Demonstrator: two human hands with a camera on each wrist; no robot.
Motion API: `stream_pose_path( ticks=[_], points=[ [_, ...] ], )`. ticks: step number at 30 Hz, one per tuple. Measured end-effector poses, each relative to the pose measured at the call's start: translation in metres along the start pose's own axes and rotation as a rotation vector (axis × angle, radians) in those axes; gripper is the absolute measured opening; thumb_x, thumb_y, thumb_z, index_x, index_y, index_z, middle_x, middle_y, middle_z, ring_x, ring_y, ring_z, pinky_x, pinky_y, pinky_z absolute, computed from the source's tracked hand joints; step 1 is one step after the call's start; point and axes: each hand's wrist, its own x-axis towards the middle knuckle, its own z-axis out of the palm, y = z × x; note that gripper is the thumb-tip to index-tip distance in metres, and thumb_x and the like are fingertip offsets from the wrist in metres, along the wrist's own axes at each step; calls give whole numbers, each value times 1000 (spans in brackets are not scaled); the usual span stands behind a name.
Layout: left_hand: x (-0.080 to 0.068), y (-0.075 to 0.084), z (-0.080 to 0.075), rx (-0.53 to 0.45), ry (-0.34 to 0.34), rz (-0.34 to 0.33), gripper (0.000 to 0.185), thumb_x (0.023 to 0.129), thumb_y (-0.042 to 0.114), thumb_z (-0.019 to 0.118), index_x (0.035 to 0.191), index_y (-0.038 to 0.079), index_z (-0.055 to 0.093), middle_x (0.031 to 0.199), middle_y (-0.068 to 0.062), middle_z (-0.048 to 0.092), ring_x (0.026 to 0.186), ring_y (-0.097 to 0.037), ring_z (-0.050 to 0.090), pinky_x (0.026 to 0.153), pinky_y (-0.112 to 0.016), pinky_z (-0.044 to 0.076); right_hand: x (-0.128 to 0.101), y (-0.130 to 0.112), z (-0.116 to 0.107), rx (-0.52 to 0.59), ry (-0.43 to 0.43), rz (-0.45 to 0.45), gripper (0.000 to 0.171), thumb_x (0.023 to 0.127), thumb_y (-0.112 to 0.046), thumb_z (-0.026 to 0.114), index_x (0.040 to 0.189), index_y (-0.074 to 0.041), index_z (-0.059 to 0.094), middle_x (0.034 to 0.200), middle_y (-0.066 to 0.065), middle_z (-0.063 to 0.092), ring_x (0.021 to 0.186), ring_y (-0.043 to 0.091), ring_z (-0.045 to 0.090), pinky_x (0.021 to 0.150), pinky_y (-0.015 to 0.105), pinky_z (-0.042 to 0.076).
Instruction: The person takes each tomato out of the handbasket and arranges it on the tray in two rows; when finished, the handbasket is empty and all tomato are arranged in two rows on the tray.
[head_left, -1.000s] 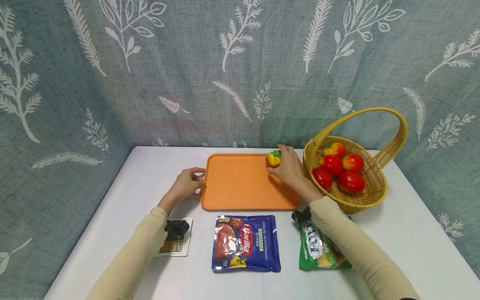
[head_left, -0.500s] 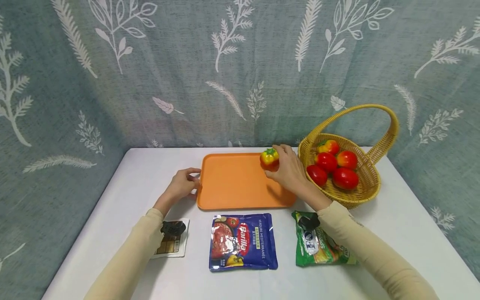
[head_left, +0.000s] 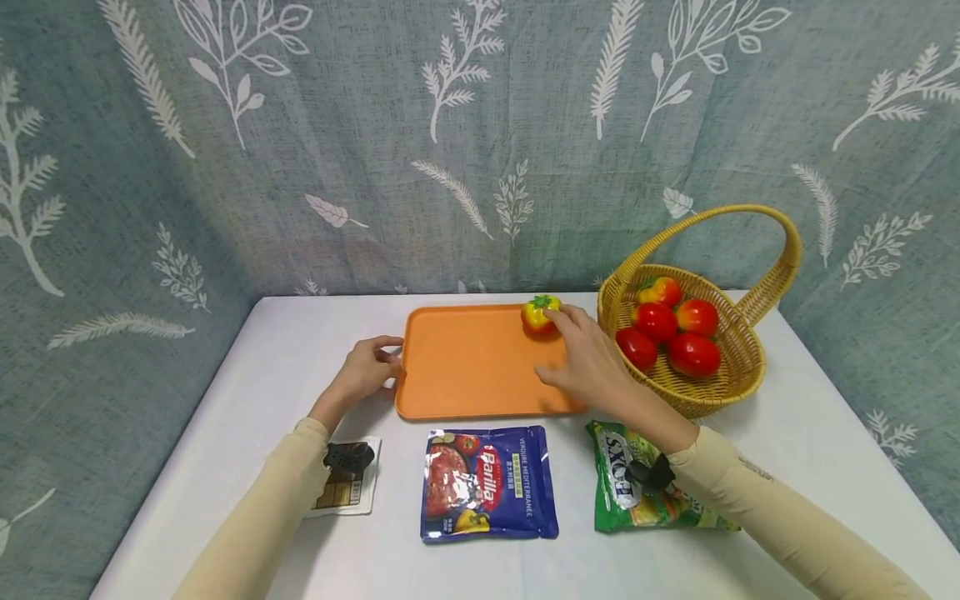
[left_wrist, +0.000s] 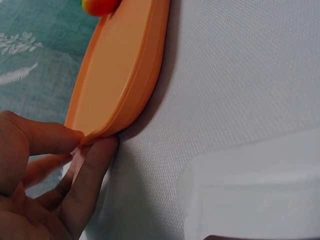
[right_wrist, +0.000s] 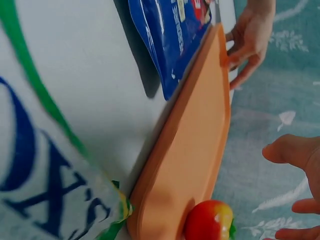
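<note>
A red and yellow bell pepper (head_left: 538,318) with a green top sits at the back right corner of the orange tray (head_left: 480,362). My right hand (head_left: 588,354) hovers over the tray's right side, fingers spread and thumb apart. In the right wrist view a gap shows between that hand (right_wrist: 300,180) and the pepper (right_wrist: 207,222). At the tray's left edge, my left hand (head_left: 366,367) pinches the rim. The left wrist view shows its thumb on top of the tray rim (left_wrist: 130,107) and a finger against the outside below.
To the right stands a wicker basket (head_left: 738,379) with a tall handle, holding several red fruits or vegetables. In front of the tray lie a blue Barilla pouch (head_left: 487,483), a green bag (head_left: 618,500) under the right forearm, and a white-edged packet (head_left: 360,492) by the left wrist.
My right hand has let go of the bell pepper at the tray's back right corner and drawn back toward the right, fingers opened. The left hand has stayed at the tray's edge.
</note>
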Motion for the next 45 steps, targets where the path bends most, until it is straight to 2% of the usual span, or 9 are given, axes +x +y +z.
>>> stream_pose_path(
  ticks=[7, 10, 14, 19, 32, 39, 45],
  points=[
    [-1, 1, 0, -7, 12, 1, 59, 88, -6, 62, 145, 0, 48, 101, -18, 60, 81, -24, 61, 63, -35, 62, -18, -5, -14, -6, -29, -31, 76, 73, -27, 87, 138, -1, 56, 139, 22, 52, 116, 40, 57, 90, 57, 54],
    [-1, 2, 1, -9, 10, -2, 59, 89, -5, 62, 146, 0, 48, 101, -18, 60, 81, -23, 61, 63, -35, 62, -26, -5, -26, 2, -36, -27, 78, 74, -28, 88, 139, -2, 55, 137, 19, 53, 113, 38, 58, 86, 54, 56],
    [-1, 3, 0, -20, 1, 0, 59, 90, -4, 63, 147, 1, 47, 103, -18, 60, 83, -24, 62, 64, -36, 63, -35, -1, -44, -7, 4, -35, 74, 74, -25, 88, 136, -2, 57, 131, 17, 57, 103, 35, 62, 78, 50, 59],
    [-3, 4, -6, -26, 0, 2, 60, 89, -5, 63, 147, 0, 46, 105, -20, 59, 85, -26, 62, 65, -36, 63, -40, 5, -61, -10, 31, -27, 67, 76, -22, 87, 134, -3, 59, 130, 15, 59, 109, 33, 61, 82, 50, 58],
    [-2, 5, -3, -28, 3, -5, 60, 88, -6, 62, 147, 1, 47, 102, -18, 60, 80, -23, 61, 64, -37, 63, -60, 22, -78, -28, 102, -11, 62, 75, -18, 86, 131, -5, 62, 128, 13, 61, 107, 32, 62, 78, 51, 59],
    [-1, 3, 0, -44, 0, -11, 60, 88, -6, 60, 146, 1, 48, 102, -18, 60, 82, -24, 62, 63, -38, 63, -67, 36, -85, -58, 165, -40, 55, 73, -13, 85, 124, -1, 65, 124, 20, 61, 101, 37, 63, 77, 56, 58],
    [-1, 2, 1, -51, 4, -11, 61, 87, -7, 61, 146, 0, 48, 102, -18, 60, 82, -23, 62, 64, -38, 63, -74, 55, -90, -95, 167, -6, 56, 73, -13, 85, 122, 3, 64, 120, 22, 60, 98, 41, 61, 72, 57, 57]
  ],
)
